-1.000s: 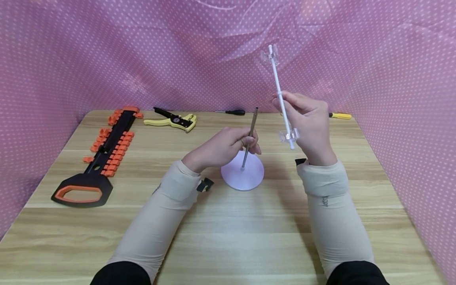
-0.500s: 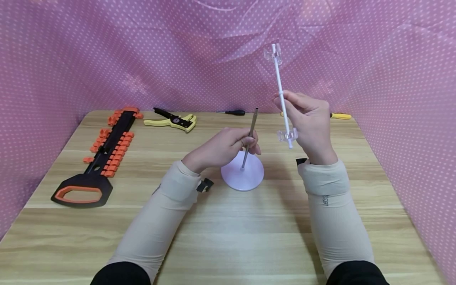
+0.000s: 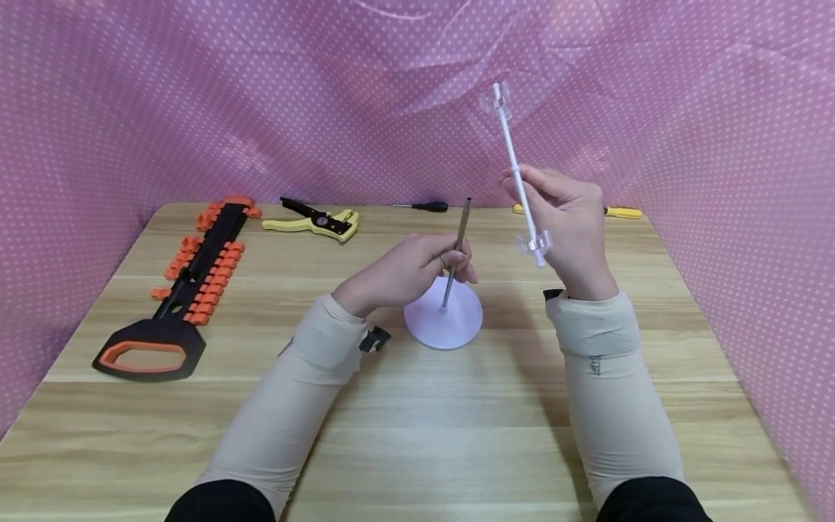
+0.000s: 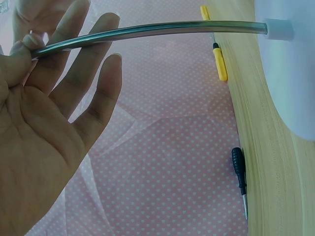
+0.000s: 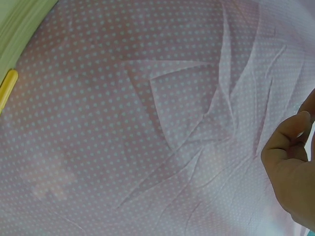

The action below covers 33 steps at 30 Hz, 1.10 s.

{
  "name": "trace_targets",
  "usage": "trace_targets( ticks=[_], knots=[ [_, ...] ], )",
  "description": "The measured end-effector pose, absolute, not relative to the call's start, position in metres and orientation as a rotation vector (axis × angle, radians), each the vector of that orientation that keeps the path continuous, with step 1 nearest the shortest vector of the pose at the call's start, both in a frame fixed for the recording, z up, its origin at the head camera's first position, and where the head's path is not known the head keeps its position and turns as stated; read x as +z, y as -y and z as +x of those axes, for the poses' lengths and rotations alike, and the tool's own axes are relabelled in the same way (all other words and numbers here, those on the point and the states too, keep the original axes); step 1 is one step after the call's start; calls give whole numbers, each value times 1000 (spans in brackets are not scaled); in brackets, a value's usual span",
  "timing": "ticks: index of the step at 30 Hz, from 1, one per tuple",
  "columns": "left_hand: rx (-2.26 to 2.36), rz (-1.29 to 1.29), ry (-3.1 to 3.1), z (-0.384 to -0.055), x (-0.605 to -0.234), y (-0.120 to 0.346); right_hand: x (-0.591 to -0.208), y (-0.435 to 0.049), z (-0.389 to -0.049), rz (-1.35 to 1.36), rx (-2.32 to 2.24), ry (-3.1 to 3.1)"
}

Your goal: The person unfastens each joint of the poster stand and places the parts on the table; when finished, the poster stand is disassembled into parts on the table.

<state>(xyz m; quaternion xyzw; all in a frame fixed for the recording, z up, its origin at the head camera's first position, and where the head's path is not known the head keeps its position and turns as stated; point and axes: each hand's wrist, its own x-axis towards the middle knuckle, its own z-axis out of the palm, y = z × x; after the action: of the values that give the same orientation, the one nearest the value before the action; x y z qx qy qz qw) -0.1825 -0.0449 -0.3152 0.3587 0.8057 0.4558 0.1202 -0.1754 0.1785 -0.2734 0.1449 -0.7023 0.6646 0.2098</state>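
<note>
In the head view, my left hand (image 3: 407, 272) pinches a thin metal rod (image 3: 464, 221) between thumb and fingers. The rod rises, leaning slightly, from a round white base (image 3: 457, 330) on the table. From the left wrist, the metal rod (image 4: 162, 29) runs from my thumb and index finger to a white socket (image 4: 279, 29), the other fingers spread loosely. Raised to the right, my right hand (image 3: 570, 225) pinches a slim white bar (image 3: 507, 138) near its middle collar. Clear plastic clips (image 3: 533, 243) sit near both bar ends. The right wrist view shows only part of my right hand (image 5: 290, 167).
A black rack with orange clips (image 3: 176, 308) lies at the left. Along the back are yellow-handled wire strippers (image 3: 320, 221), a black screwdriver (image 3: 430, 206) and a yellow-handled screwdriver (image 3: 622, 212). Pink dotted cloth (image 3: 365, 109) surrounds the wooden table (image 3: 417, 449).
Over the last half second the white bar has tilted a little, its upper end left and its lower end right. My left hand and the metal rod have stayed in place.
</note>
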Motion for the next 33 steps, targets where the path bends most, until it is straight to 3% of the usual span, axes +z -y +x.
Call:
trace_targets(
  ticks=[11,33],
  knots=[
    [1325,1046,-2357,-182,-316,45,-278,-182,-182,409,1808,1974],
    [1348,1044,-2344,-182,-316,46,-292,-190,-194,422,1100,2289]
  ],
)
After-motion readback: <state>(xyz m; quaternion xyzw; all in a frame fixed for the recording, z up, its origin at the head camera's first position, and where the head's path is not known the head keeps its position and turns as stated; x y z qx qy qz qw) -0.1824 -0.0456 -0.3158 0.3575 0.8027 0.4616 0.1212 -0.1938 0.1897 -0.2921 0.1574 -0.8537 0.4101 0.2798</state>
